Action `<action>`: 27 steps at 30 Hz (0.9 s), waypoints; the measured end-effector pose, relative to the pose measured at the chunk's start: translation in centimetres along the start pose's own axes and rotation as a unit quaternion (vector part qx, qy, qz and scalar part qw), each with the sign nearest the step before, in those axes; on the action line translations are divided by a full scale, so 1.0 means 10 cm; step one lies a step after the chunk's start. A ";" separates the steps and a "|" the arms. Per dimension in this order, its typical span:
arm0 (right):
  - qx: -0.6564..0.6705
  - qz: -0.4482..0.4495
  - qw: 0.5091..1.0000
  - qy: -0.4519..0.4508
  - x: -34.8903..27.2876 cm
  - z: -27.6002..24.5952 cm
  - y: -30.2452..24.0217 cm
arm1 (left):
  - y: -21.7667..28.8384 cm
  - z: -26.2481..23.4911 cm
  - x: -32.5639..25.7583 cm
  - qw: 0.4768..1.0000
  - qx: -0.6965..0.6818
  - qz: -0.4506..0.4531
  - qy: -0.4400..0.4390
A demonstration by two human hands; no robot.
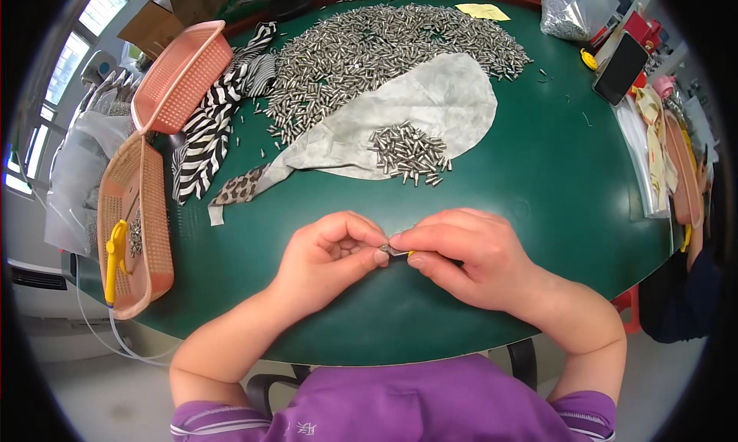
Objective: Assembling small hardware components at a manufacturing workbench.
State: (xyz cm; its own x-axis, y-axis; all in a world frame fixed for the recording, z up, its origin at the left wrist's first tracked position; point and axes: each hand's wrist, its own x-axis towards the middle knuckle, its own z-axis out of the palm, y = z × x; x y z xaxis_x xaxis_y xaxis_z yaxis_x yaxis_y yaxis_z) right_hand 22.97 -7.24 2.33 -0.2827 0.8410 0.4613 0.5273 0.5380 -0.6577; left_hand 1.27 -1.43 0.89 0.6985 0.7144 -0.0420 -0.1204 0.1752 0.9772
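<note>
Close to the near edge of the green table, my left hand [327,251] is closed, pinching a small metal part [384,248] between thumb and forefinger. My right hand [470,251] is also closed, on a small tool with a thin metal blade [397,252] and a bit of yellow at its grip. The blade's tip meets the part at the left fingertips; most of the tool is hidden in my fingers. Beyond my hands, a small heap of silvery metal pieces [411,151] lies on a grey-white cloth [461,96]. Behind it spreads a large pile of similar pieces [346,58].
Zebra-striped cloth [204,146] lies left of the pile. Two pink baskets [146,234] line the left edge, the nearer holding metal pieces and a yellow-handled tool [115,261]. A dark phone [621,69] and a clear bag of metal pieces [565,18] are at the right.
</note>
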 end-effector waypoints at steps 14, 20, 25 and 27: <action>-0.028 -0.026 0.999 0.022 0.00 -0.02 0.00 | 0.02 -0.01 0.00 1.000 0.030 -0.002 0.004; -0.026 -0.027 0.999 0.014 -0.01 0.00 0.00 | 0.00 -0.01 0.00 1.000 0.028 0.000 0.003; -0.107 -0.050 0.993 0.000 0.01 -0.06 -0.07 | 0.04 -0.01 0.00 0.998 0.063 -0.010 0.003; -0.123 -0.062 0.990 0.006 0.01 -0.06 -0.07 | 0.04 -0.01 0.00 0.998 0.066 -0.016 0.007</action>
State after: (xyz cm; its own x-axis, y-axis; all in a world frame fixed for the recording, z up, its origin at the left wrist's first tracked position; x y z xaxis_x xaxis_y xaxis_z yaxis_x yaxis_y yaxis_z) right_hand 23.06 -7.59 3.21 -0.3492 0.7676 0.5374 0.6682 0.6061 -0.4315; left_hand 1.19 -1.28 1.23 0.6906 0.7193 -0.0754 -0.0043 0.1084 0.9941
